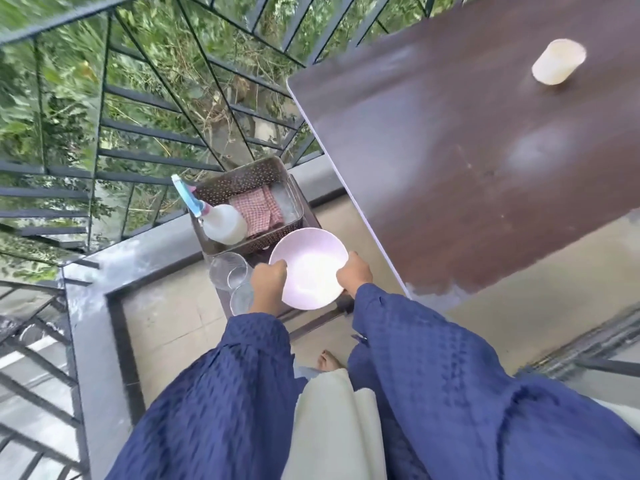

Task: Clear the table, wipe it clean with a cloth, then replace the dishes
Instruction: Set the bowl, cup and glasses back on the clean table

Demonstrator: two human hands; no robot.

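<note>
Both hands clamp the rim of a pale pink bowl (308, 268), my left hand (268, 284) curled over its left edge and my right hand (354, 274) closed on the right edge, holding it level above a small dark side stand (313, 216) beside the table. The bowl hangs clear of the dark brown table (485, 150); whether its base already touches the stand I cannot tell, since the bowl hides the surface beneath.

Just left of the bowl, three clear glasses (231, 273) cluster on the stand, one touching the next, close under my left knuckles. Behind them sits a perforated brown basket (242, 178) holding a spray bottle (214, 220) on its side and a red checked cloth (258, 207).

I judge this to be the clearing stage: the bowl goes down, and one cream cup (558, 62) stands alone at the table's far end. To set the bowl well, I would keep it flat, lower it straight into the free space right of the glasses and short of the basket wall, and release the left hand outward only once the weight rests, lest the knuckles knock a glass. The cloth is within easy reach afterwards.
</note>
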